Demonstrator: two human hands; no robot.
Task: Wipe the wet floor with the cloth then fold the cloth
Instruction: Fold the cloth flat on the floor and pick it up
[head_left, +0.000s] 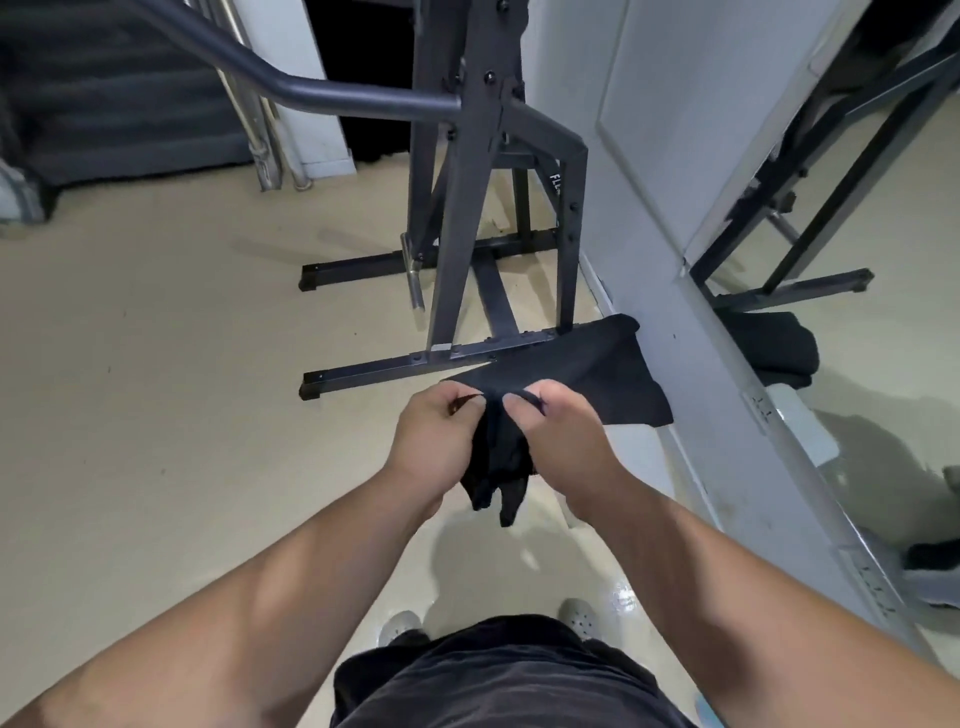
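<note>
Both hands pinch the black cloth (566, 374) along its near edge: the left hand (434, 441) has thumb and fingers closed on the fabric at the left, and the right hand (558, 436) is closed on it just beside, the two hands close together with a bunched fold of cloth hanging down between them. The rest of the cloth spreads out flat away from the hands toward the right, held in the air above the floor and in front of the base of the frame.

Beige floor (156, 364) fills most of the view; it shines with wet patches near the person's feet, below the hands. A dark metal exercise frame (462, 182) stands ahead, its two floor bars running left to right, the nearer bar just beyond the hands. A pale wall panel (649, 156) rises at the right, and beside it a mirror (857, 364) reflects the frame and a dark cloth shape. The person's dark shorts (493, 675) show at the bottom edge, with the toes of two light shoes (579, 621) on the glossy floor just beyond them.
</note>
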